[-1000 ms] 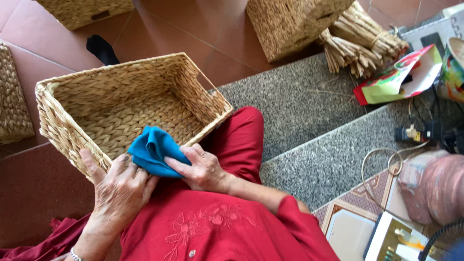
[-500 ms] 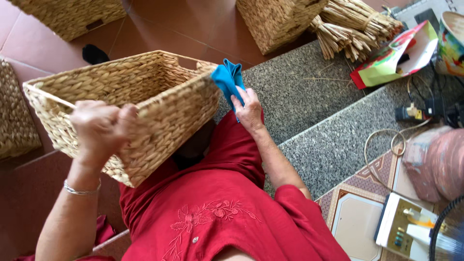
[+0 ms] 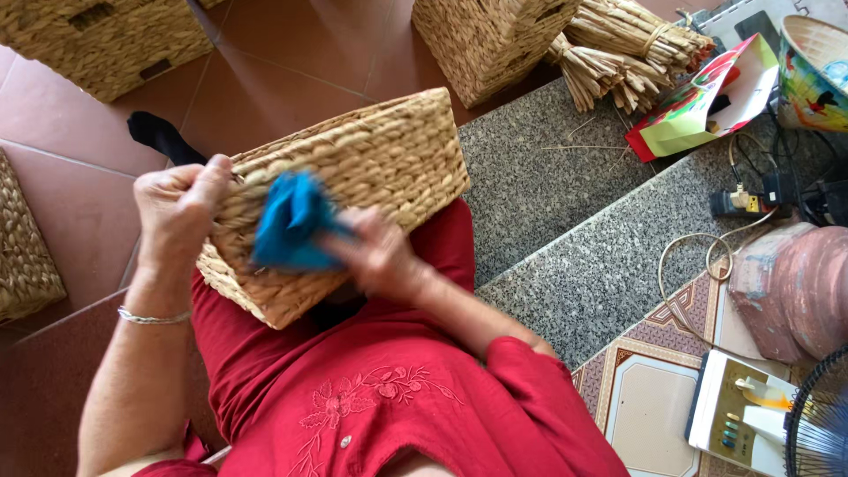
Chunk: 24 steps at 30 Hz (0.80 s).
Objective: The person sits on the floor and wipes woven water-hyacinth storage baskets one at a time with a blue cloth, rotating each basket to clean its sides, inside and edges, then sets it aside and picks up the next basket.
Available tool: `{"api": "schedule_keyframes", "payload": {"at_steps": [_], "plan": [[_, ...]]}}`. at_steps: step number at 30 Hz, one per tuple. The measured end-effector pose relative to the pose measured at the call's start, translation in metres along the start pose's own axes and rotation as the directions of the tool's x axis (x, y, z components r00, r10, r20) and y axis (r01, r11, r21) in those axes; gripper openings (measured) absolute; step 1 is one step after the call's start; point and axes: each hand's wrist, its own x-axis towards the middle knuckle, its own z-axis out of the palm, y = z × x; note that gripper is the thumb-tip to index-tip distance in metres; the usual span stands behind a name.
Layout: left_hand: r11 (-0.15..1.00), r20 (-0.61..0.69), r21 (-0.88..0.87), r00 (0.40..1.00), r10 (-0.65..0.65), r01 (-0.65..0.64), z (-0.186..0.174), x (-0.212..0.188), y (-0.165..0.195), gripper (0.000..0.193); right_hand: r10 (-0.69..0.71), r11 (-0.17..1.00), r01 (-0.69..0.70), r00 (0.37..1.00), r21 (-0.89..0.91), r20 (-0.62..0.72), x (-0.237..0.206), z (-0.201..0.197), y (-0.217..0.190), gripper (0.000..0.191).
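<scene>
Tiled floor; right hand (image 3: 380, 258) rubs blue cloth (image 3: 291, 221) (blurred) on basket (image 3: 389, 168).

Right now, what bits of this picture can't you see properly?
- Head view: the right hand and blue cloth are blurred, so the grip is unclear.
- The tipped woven basket shows only its outside; its inside faces away.
- The left hand fingers curl behind the basket's edge.
- The fan is cut off by the picture's corner.
</scene>
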Motion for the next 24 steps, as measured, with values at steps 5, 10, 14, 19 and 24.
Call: {"api": "schedule_keyframes", "payload": {"at_steps": [5, 10, 14, 19, 24], "plan": [[0.997, -0.024, -0.021, 0.997, -0.076, 0.075, -0.014, 0.020, -0.006, 0.027, 0.387, 0.803, -0.416, 0.909, -0.427, -0.157, -0.032, -0.011, 0.148, 0.042], [1.000, -0.063, -0.004, 0.998, -0.013, 0.013, -0.016, 0.043, -0.016, 0.031, 0.551, 0.683, -0.578, 0.809, -0.446, -0.203, -0.004, -0.024, 0.152, 0.029], [0.999, -0.097, -0.012, 0.995, -0.030, 0.029, -0.017, 0.053, -0.023, 0.031, 0.258, 0.955, -0.255, 0.966, -0.154, 0.003, 0.035, -0.003, 0.033, 0.031], [0.995, -0.067, 0.003, 0.993, -0.096, 0.096, -0.022, 0.049, -0.028, 0.029, -0.001, 0.994, -0.006, 0.998, 0.107, 0.064, 0.042, 0.019, -0.017, 0.044], [0.998, -0.013, 0.060, 1.000, -0.025, 0.026, -0.022, 0.045, -0.031, 0.029, 0.385, 0.904, -0.373, 0.922, -0.209, 0.023, 0.022, 0.006, 0.129, 0.058]]}}
